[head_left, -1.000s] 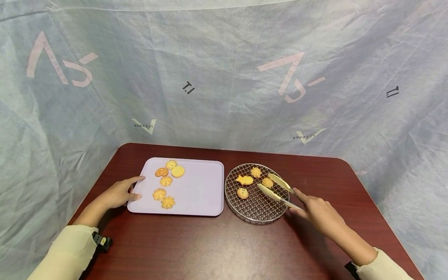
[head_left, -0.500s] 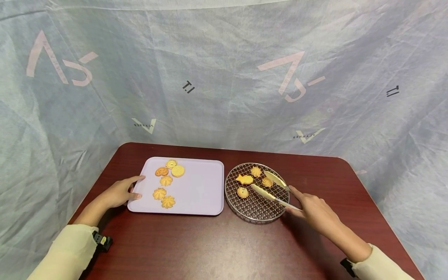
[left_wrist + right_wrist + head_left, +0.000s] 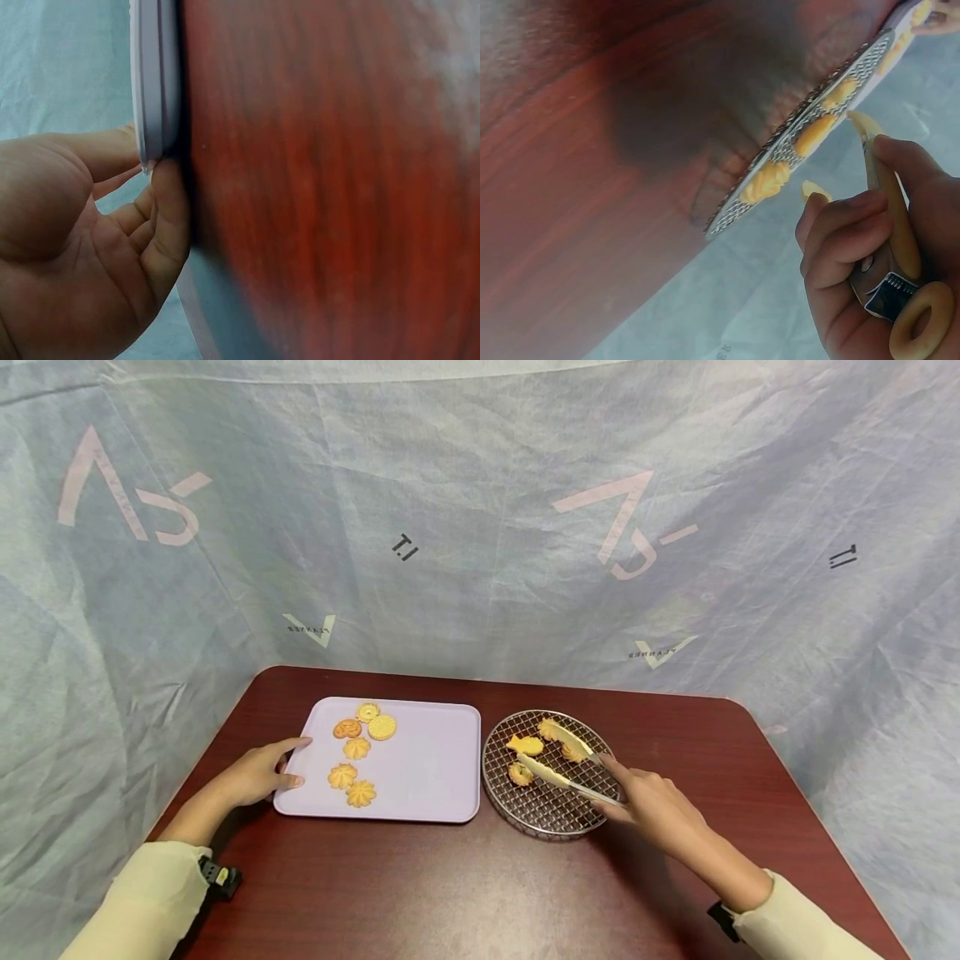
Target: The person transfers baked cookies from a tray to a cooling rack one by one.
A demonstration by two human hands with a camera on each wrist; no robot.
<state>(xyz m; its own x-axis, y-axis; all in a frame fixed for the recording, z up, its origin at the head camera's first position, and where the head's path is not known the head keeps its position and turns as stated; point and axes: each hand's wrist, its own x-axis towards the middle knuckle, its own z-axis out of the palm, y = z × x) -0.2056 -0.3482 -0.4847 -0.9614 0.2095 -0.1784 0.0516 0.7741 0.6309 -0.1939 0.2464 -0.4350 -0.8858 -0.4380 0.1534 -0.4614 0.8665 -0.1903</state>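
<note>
My left hand [image 3: 257, 774] grips the left edge of a pale lilac tray [image 3: 431, 764], thumb and fingers on either face of its rim [image 3: 154, 82]. Several cookies lie on the tray's left half, among them a pretzel-shaped one [image 3: 347, 728] and a round yellow one [image 3: 382, 727]. My right hand [image 3: 663, 810] holds food tongs [image 3: 553, 777] with cream tips, their arms spread over a round wire rack [image 3: 536, 815]. One tip overlaps a round cookie [image 3: 518, 776], the other a swirl cookie [image 3: 572, 755] and a flower cookie [image 3: 546, 727]. Between them lies a fish-shaped cookie [image 3: 525, 745].
Tray and rack stand side by side, a narrow gap apart, on a dark red wooden table [image 3: 450, 893]. A grey printed cloth [image 3: 480, 568] hangs behind the table and down both sides.
My right hand has carried the spread tongs leftward over the rack, so the tips now overlap cookies farther left. My left hand, the tray and the cookies have stayed where they were.
</note>
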